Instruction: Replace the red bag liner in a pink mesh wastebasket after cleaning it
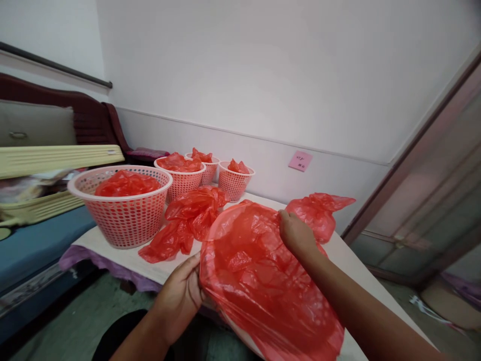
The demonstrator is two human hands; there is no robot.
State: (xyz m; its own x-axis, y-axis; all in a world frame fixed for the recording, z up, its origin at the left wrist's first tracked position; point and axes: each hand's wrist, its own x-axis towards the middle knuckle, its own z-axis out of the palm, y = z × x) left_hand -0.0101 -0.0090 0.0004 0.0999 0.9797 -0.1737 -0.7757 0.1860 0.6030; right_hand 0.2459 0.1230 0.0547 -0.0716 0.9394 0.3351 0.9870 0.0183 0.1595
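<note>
Tilted toward me at the table's front edge is a basket lined with a translucent red plastic bag [259, 281], its rim covered by the film. My left hand [182, 286] grips the near left side of that rim, thumb on the edge and fingers partly hidden. On the far right part of the rim, my right hand [298, 233] is closed, pinching the bag film at the edge. Crumpled red bags [191, 215] lie left of it, and a bunched red bag [315, 213] sits just beyond my right hand.
At left stands a large pink perforated basket [120, 215] with red plastic inside. Several smaller baskets [235, 183] holding red bags are grouped near the wall. A pink note [299, 160] is on the wall. Left of the white table [108, 255] is a blue bed [41, 240].
</note>
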